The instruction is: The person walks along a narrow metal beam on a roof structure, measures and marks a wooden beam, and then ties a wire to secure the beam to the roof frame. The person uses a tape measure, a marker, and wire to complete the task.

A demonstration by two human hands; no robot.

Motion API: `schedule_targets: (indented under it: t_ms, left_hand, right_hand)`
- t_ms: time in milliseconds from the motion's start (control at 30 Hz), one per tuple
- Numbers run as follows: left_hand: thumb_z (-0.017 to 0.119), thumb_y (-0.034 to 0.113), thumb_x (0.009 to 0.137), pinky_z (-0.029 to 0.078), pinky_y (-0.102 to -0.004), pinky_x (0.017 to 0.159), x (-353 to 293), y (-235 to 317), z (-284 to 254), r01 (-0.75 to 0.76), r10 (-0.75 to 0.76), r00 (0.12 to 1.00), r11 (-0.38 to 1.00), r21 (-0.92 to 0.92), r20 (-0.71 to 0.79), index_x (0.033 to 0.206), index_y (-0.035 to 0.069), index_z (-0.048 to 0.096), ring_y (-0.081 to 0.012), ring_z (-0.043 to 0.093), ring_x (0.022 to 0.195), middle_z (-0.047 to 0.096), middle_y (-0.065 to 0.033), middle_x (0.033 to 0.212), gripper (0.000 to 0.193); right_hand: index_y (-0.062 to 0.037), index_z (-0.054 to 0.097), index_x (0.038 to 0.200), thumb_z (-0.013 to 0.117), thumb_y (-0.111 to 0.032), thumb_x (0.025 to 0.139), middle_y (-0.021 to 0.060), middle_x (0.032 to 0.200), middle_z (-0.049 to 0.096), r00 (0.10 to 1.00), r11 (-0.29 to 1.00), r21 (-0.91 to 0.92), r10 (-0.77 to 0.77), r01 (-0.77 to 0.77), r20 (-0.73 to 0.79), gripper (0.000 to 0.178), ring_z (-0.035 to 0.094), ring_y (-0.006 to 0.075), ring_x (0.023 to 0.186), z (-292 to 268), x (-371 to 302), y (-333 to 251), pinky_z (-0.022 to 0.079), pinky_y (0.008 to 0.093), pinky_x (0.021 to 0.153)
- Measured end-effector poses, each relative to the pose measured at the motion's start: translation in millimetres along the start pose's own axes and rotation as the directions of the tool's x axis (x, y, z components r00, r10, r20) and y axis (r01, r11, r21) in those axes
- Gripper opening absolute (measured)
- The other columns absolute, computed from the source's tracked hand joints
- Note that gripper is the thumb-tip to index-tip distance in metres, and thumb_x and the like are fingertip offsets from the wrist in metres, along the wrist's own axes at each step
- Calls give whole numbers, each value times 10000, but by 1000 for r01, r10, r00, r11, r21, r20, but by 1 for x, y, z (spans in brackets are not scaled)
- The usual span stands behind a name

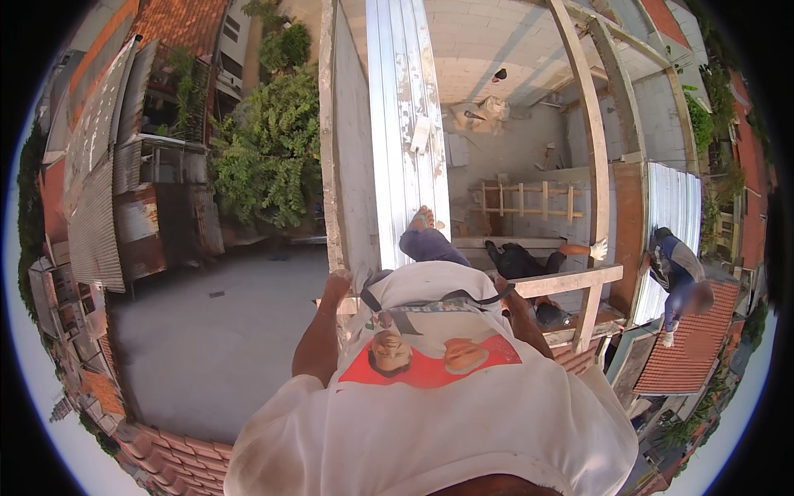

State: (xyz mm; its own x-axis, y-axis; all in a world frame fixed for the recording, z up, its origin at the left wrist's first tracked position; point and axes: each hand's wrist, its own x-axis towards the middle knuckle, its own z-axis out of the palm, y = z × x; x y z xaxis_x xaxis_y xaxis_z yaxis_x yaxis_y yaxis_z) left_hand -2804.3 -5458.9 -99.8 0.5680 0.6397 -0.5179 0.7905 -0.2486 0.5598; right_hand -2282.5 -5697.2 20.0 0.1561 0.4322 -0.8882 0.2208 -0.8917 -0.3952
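Observation:
My left hand [337,283] is at the top of a narrow concrete wall [329,149], beside the left end of a wooden beam [571,282]. That beam runs crosswise in front of me, partly hidden by my white printed shirt. My right hand [503,286] is close to the same beam, near the end of a dark strap [475,295]; its fingers are mostly hidden. The left hand's fingers are too small to make out. My bare foot [423,219] rests on a long ribbed metal sheet [389,107] stretching away ahead.
Below right lies an unfinished room with a wooden ladder-like frame [529,200]. A long upright timber [589,124] crosses over it. A dark-clothed person [529,260] reaches a gloved hand to that timber; another person [678,269] is by a metal sheet [666,194]. The drop at left ends on grey ground [215,347].

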Motion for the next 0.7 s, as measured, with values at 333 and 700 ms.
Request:
schedule_targets:
  t_ms: [333, 700]
  left_hand:
    - [610, 202, 1001, 538, -352, 704, 132, 105, -142, 303, -382, 924, 747, -591, -10, 1288, 48, 661, -183, 691, 938, 697, -52, 1052, 329]
    - [768, 276, 845, 583, -444, 791, 161, 12, -142, -242, 195, 970, 808, 538, 144, 1029, 106, 711, -311, 756, 923, 765, -107, 993, 257]
  right_hand:
    - [48, 597, 1292, 780, -248, 860, 183, 1127, 735, 970, 994, 26, -96, 105, -224, 554, 708, 250, 1022, -63, 62, -38, 563, 386, 864]
    - [41, 613, 1316, 830, -407, 749, 207, 1095, 743, 994, 986, -156, -74, 60, -84, 754, 728, 310, 1037, -34, 150, 25, 550, 423, 901]
